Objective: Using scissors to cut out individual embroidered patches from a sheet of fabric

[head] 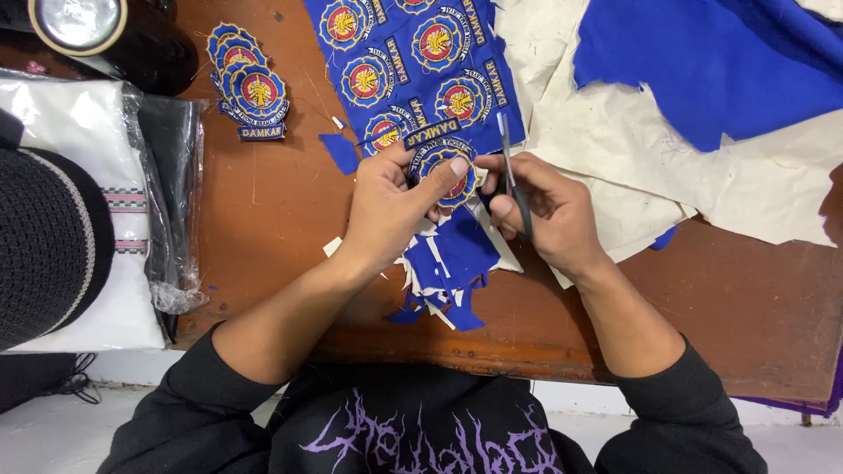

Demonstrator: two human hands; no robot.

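Seen from above at a brown wooden table [281, 211]. Left hand [391, 206] pinching a round embroidered patch [446, 167] between thumb and fingers, just above the table's near half. Right hand [544, 211] clenched through the dark handles of a pair of scissors [509, 175], blades pointing away and lying right beside the patch's right edge. Beneath both hands, a heap of blue and white fabric scraps [448, 272]. Beyond the patch, touching it, a blue sheet of uncut patches [413, 61]. At upper left, a small stack of finished cut patches [250, 83], well apart from the hands. To the right, cream cloth [632, 140] under plain blue fabric [711, 61]. At far left, a folded white garment in clear plastic [97, 219].
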